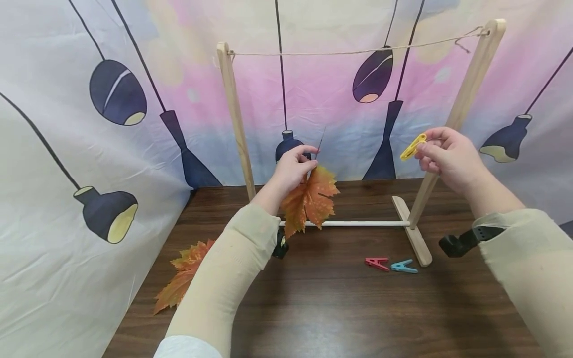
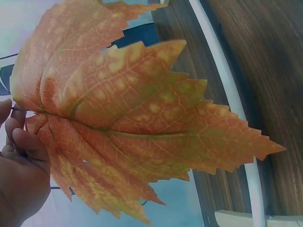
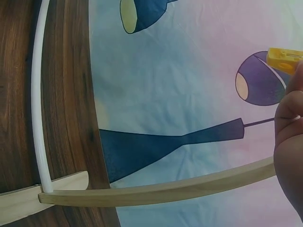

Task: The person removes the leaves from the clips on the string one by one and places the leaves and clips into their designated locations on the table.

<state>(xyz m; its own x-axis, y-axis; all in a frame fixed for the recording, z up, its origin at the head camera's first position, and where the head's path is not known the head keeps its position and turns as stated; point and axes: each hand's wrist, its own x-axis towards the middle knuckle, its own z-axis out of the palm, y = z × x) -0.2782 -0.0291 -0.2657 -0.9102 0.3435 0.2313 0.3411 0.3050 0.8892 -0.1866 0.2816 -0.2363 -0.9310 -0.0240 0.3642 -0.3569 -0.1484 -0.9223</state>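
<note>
My left hand pinches the thin dark stem of an orange maple leaf, which hangs tip-down in front of the wooden frame. In the left wrist view the leaf fills most of the picture, the fingers at its stem end. Off to the right, my right hand holds a yellow clothespin between thumb and fingers, near the frame's right post. The clothespin shows only in part at the edge of the right wrist view. Above both hands, a twine line runs between the two posts.
A red clothespin and a blue clothespin lie on the dark wooden table. Another autumn leaf lies at the left, partly behind my left sleeve. A white rod joins the posts low down; the right post stands on a wooden foot.
</note>
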